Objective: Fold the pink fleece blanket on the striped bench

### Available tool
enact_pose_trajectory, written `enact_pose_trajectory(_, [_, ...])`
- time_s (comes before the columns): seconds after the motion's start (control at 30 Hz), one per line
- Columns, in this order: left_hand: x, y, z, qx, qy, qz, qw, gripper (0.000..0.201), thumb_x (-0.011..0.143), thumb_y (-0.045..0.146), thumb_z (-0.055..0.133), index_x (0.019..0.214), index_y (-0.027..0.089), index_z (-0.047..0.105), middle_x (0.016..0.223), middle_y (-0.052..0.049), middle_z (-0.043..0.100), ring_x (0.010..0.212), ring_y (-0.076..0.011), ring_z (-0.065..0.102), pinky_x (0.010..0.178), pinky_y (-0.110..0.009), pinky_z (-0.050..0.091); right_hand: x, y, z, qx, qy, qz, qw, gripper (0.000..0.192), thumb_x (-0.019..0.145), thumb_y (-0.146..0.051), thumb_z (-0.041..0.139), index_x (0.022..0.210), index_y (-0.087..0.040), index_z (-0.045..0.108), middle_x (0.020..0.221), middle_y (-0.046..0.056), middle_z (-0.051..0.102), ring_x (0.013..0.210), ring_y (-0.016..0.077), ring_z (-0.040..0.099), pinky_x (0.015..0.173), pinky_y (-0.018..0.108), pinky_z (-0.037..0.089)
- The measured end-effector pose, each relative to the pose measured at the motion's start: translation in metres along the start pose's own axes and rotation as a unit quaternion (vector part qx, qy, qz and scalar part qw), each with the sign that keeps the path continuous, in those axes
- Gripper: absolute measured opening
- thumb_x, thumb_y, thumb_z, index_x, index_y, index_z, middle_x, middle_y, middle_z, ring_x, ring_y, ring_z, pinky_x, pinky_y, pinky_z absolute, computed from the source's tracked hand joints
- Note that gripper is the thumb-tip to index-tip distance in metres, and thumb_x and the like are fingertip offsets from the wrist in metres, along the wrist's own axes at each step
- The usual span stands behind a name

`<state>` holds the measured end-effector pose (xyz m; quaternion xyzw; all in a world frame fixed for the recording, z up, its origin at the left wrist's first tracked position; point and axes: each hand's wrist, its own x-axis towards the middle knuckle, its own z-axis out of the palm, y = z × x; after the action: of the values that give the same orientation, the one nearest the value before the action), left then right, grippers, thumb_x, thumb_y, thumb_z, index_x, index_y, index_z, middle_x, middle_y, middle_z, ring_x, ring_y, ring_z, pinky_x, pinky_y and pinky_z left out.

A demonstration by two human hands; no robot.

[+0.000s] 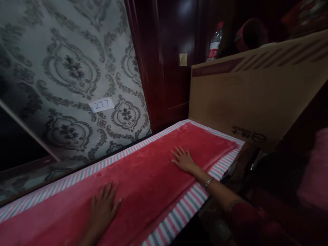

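A long red plush cloth (143,171) lies spread over a striped sheet (176,215) in white, grey and pink, whose border shows along the edges. Near the bottom of the view, my left hand (104,205) rests flat on the red cloth with its fingers apart. Farther off and to the right, my right hand (183,160) also lies on the cloth, fingers spread, and a bangle (208,182) circles that wrist. Neither hand grips anything. Slight ripples show in the cloth's surface.
A large cardboard box (230,99) stands beyond the right end, with a bottle (214,44) and a round pink container (252,34) behind its top edge. Patterned wallpaper bearing a paper label (101,104) and a dark red door (169,51) line the far side. Pink fabric (315,174) shows at right.
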<state>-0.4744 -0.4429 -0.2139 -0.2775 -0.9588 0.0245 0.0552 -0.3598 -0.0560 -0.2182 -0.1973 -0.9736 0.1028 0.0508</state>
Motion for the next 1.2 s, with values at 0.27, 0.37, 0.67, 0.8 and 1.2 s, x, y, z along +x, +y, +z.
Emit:
enact_pose_trajectory(0.27, [0.035, -0.023, 0.011, -0.107, 0.071, 0.025, 0.991, 0.062, 0.089, 0.051, 0.038, 0.139, 0.019, 0.059, 0.147, -0.01, 0.056, 0.137, -0.0309, 0.051, 0.115, -0.054, 0.04, 0.045, 0.067, -0.018, 0.099, 0.131, 0.007, 0.986, 0.044, 0.099, -0.035, 0.043, 0.138, -0.021, 0.06, 0.142, 0.01, 0.059, 0.131, 0.0226, 0.053, 0.112, 0.039, 0.039])
enact_pose_trajectory(0.37, [0.076, 0.003, -0.003, -0.141, 0.104, 0.062, 0.983, 0.062, 0.09, 0.051, 0.04, 0.136, 0.016, 0.06, 0.145, -0.013, 0.057, 0.135, -0.0304, 0.053, 0.116, -0.051, 0.04, 0.081, 0.117, -0.042, 0.101, 0.187, 0.121, 0.97, 0.046, 0.1, -0.031, 0.039, 0.139, -0.014, 0.058, 0.141, 0.014, 0.059, 0.131, 0.0246, 0.053, 0.112, 0.039, 0.038])
enact_pose_trajectory(0.67, [0.19, 0.168, -0.015, -0.141, 0.115, 0.181, 0.966, 0.061, 0.096, 0.037, 0.044, 0.154, 0.018, 0.038, 0.165, -0.018, 0.022, 0.151, -0.0344, 0.025, 0.117, -0.057, 0.032, 0.17, 0.216, -0.061, 0.117, 0.162, 0.31, 0.929, 0.054, 0.099, -0.037, 0.043, 0.144, -0.01, 0.052, 0.134, 0.022, 0.061, 0.124, 0.0302, 0.059, 0.098, 0.039, 0.049])
enact_pose_trajectory(0.8, [0.203, 0.209, 0.001, -0.087, 0.059, 0.179, 0.978, 0.06, 0.096, 0.041, 0.046, 0.153, 0.024, 0.041, 0.165, -0.015, 0.027, 0.152, -0.0381, 0.022, 0.117, -0.064, 0.027, 0.208, 0.23, -0.062, 0.126, 0.118, 0.297, 0.939, 0.053, 0.103, -0.042, 0.036, 0.139, -0.01, 0.057, 0.136, 0.02, 0.061, 0.124, 0.0267, 0.06, 0.095, 0.032, 0.049])
enact_pose_trajectory(1.2, [0.203, 0.208, 0.027, -0.071, 0.036, 0.191, 0.978, 0.058, 0.098, 0.049, 0.042, 0.153, 0.031, 0.04, 0.163, -0.009, 0.031, 0.151, -0.0384, 0.025, 0.116, -0.064, 0.027, 0.27, 0.25, -0.043, 0.138, 0.096, 0.237, 0.957, 0.04, 0.096, -0.039, 0.055, 0.12, -0.011, 0.069, 0.114, 0.015, 0.072, 0.102, 0.0243, 0.066, 0.083, 0.028, 0.049])
